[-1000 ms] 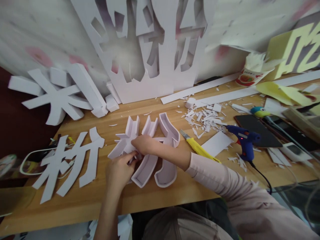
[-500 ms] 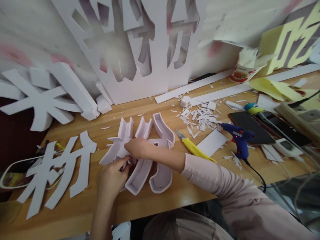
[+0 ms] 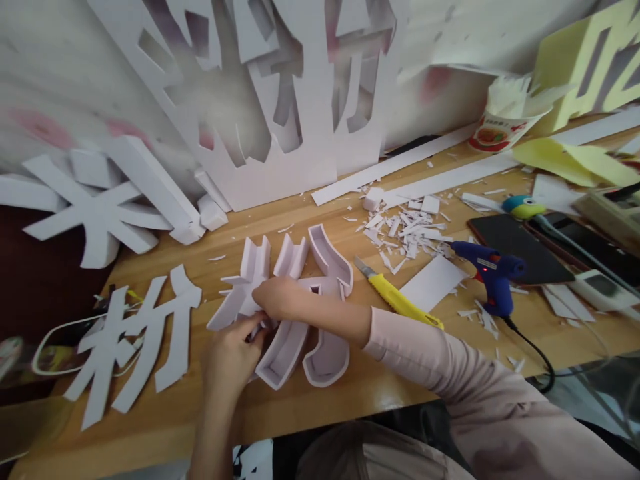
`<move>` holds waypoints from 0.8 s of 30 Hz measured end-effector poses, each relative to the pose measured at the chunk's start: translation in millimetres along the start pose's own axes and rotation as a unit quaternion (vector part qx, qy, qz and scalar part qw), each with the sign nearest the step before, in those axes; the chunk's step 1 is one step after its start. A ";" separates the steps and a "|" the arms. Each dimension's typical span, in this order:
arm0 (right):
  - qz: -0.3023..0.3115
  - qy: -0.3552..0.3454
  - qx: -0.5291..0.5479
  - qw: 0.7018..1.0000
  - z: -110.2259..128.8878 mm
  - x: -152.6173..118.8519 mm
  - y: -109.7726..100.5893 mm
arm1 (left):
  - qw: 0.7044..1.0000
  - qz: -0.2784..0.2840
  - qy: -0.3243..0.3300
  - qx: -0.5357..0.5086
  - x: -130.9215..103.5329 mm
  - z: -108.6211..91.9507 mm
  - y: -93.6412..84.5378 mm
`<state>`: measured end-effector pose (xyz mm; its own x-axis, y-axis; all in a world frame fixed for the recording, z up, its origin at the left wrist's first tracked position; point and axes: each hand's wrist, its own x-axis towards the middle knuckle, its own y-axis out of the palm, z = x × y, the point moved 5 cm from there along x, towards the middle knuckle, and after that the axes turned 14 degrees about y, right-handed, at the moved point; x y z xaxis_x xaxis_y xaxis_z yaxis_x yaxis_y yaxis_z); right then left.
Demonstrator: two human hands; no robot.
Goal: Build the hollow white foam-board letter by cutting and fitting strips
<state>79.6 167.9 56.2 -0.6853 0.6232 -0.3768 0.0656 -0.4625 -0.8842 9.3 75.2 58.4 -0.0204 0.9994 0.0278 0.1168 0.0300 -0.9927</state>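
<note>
A hollow white foam-board character (image 3: 327,357) with raised side walls lies on the table in front of me. My left hand (image 3: 235,353) is closed at its lower left part, thumb and fingers pinching the edge there. From the right, my right hand (image 3: 277,298) reaches over the character and is closed on its left half, close to my left fingertips. Both hands hide the spot where the fingers meet. A yellow utility knife (image 3: 400,300) with its blade out lies just right of the character.
A blue hot glue gun (image 3: 495,273) stands at the right, its cord trailing off. Foam scraps (image 3: 407,230) are heaped behind the knife. Flat character cutouts (image 3: 135,333) lie at the left, and a cut-out foam sheet (image 3: 310,160) leans at the back. A paper cup (image 3: 500,130) holds white strips.
The view has shifted slightly, so the table items appear a little displaced. Both hands keep nearly the same hold on the character.
</note>
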 end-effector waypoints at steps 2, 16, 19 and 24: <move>0.022 0.000 -0.019 1.000 0.4 -3.1 -1.8 | 1.000 0.006 -0.005 -0.001 0.0 0.0 0.3; 0.048 0.010 -0.055 0.997 -0.3 -2.4 -2.1 | 0.999 0.018 0.009 -0.024 0.6 -1.2 1.3; 0.056 0.017 -0.061 0.996 0.5 -3.1 -3.8 | 0.999 0.017 0.007 -0.029 0.9 -1.5 1.7; 0.051 0.020 -0.074 0.996 2.2 -3.4 -2.6 | 0.999 0.018 0.004 -0.041 1.9 1.1 4.8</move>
<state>80.1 165.6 60.4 -0.6399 0.6043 -0.4747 0.2411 -0.4287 -0.8707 8.7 77.2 53.6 -0.0078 1.0000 -0.0058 0.1991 -0.0041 -0.9800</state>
